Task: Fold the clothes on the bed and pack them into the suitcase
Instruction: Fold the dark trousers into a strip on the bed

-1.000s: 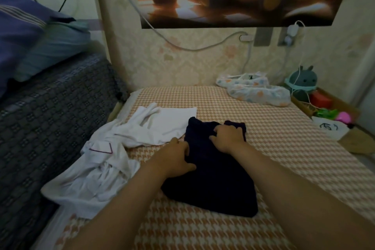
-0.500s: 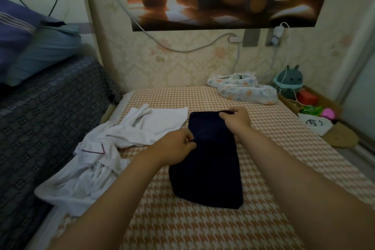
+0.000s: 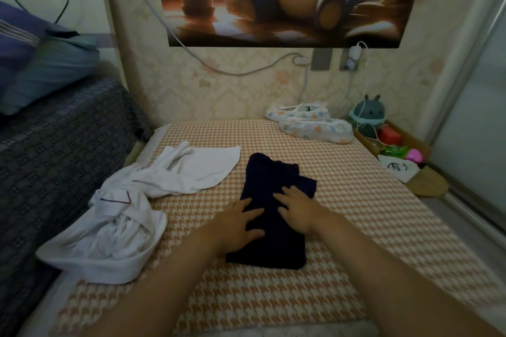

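— Starting at the left, what worries you?
— The white clothes (image 3: 117,227) lie crumpled on the bed (image 3: 383,194), just beside the dark garment (image 3: 271,180). They are not yet folded, and a loose edge could get dragged along if the bundle slides that way.
— And the hands?
— The left hand (image 3: 235,227) lies flat with fingers spread, pressing the bundle's near left edge. The right hand (image 3: 299,209) is spread flat too, on the middle. Neither pinches anything.
— So the risk?
— The far right corner sits stepped, its layers not lined up. I judge that once the palms lift, the soft folds may spring loose, or the bundle may fall open when carried. The suitcase is out of view.
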Demonstrator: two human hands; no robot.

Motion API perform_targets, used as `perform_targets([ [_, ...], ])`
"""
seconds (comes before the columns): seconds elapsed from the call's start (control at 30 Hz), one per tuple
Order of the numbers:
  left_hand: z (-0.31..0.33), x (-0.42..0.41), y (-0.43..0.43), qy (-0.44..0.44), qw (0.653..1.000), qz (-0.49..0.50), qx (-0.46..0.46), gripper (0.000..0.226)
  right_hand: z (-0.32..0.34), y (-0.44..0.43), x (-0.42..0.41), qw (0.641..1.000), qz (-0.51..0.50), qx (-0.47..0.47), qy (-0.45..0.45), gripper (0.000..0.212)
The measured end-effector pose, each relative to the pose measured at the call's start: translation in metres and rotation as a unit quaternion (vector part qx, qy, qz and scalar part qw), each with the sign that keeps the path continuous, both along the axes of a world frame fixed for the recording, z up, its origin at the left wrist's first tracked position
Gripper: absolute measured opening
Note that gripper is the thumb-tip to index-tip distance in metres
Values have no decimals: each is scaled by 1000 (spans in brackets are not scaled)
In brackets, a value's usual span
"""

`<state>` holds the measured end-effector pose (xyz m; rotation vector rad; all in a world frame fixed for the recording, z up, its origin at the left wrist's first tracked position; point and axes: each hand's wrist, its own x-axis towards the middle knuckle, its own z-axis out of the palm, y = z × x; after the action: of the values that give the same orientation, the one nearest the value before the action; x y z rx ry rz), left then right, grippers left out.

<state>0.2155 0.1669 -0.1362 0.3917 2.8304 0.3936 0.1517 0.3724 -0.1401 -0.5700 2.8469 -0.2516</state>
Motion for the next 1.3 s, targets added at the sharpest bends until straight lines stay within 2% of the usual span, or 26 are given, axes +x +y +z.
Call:
perform_targets([
  [0.1, 3, 2, 2, 59, 993, 73, 70, 50, 1, 10, 16, 999, -42, -21, 27, 58],
  [0.17, 8, 4, 3, 51, 991, 95, 80, 48, 13, 15, 32, 998, -17, -38, 55, 69],
  [0.27, 13, 5, 1, 3, 989, 115, 89, 58, 27, 13, 64, 995, 75, -60, -18, 87],
  [0.37, 20, 11, 2, -43, 985, 126, 107, 63, 24, 13, 89, 990, 111, 25, -81, 103],
  [0.4, 21, 14, 3, -46, 985, 127, 108, 61, 21, 14, 92, 991, 108, 38, -70, 101],
  [0.47, 27, 20, 5, -44, 981, 141, 124, 59, 18, 15, 93, 994, 107, 12, -12, 82],
  [0.57, 45, 32, 5, -76, 976, 136, 155, 55, 33, 20, 87, 989, 80, -124, 22, 50],
  [0.63, 60, 45, 5, -155, 974, 98, 133, 53, 47, 28, 84, 976, 56, -205, -46, 23],
  [0.67, 66, 51, 5, -230, 961, 81, 130, 52, 56, 31, 87, 968, 48, -227, -102, 14],
  [0.73, 79, 61, 5, -360, 925, 39, 115, 50, 69, 35, 91, 945, 21, -245, -217, 23],
  [0.77, 82, 60, 5, -363, 926, 27, 102, 44, 71, 36, 91, 934, 5, -250, -255, 30],
  [0.8, 81, 56, 4, -319, 943, 28, 97, 35, 71, 35, 88, 928, -9, -268, -257, 31],
  [0.83, 76, 48, 4, -236, 965, 41, 108, 26, 68, 34, 82, 931, -27, -293, -216, 28],
  [0.9, 61, 25, 4, 11, 989, 77, 122, 22, 56, 31, 65, 954, -69, -289, -44, 25],
  [0.93, 53, 13, 6, 136, 981, 76, 117, 22, 49, 29, 55, 961, -79, -264, 35, 25],
  [0.97, 45, 2, 10, 226, 967, 54, 102, 24, 42, 27, 47, 965, -74, -239, 84, 27],
  [1.0, 38, -9, 14, 276, 958, 17, 80, 28, 36, 25, 40, 968, -54, -221, 106, 30],
  [1.03, 30, -17, 17, 287, 956, -19, 48, 33, 28, 23, 33, 973, -27, -201, 108, 34],
  [1.1, 14, -30, 19, 244, 969, -38, -21, 47, 14, 19, 22, 987, 17, -128, 92, 43],
  [1.2, -7, -42, 7, 92, 993, 27, -61, 63, -5, 21, 8, 998, 7, -43, 42, 56],
  [1.27, -12, -44, 2, 20, 997, 57, -52, 65, -12, 25, -1, 997, 0, -74, 22, 61],
  [1.3, -10, -45, 4, 10, 996, 62, -64, 65, -14, 26, -4, 994, -3, -108, 27, 63],
])
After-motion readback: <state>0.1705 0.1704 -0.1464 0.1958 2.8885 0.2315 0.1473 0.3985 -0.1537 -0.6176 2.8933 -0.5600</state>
